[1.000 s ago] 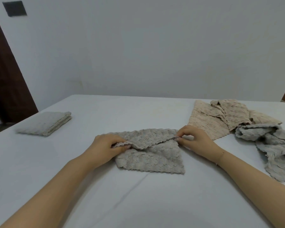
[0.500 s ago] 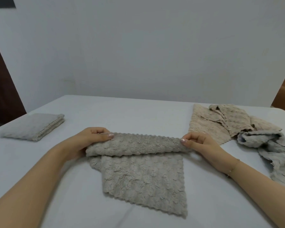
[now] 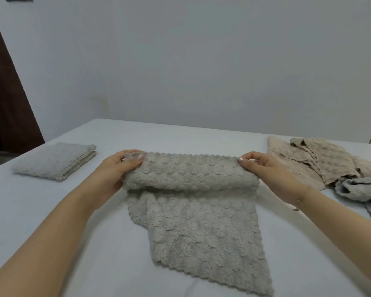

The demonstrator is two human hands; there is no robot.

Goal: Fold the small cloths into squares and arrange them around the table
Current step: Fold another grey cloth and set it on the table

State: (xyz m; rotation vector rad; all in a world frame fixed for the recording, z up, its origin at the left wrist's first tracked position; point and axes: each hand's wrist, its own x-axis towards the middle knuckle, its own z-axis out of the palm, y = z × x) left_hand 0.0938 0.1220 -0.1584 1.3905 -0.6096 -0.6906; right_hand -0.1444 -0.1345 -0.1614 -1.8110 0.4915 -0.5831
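left hand pinches grey cloth far-left corner | right hand pinches far-right corner | near edge seemingly on table

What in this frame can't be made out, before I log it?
- Head view: the fingertips of the left hand and the right hand are hidden behind the grey cloth they pinch.
- The layer count of the folded cloth is too small to tell.
- The heap of unfolded cloths is cut off by the right edge; their number is unclear.
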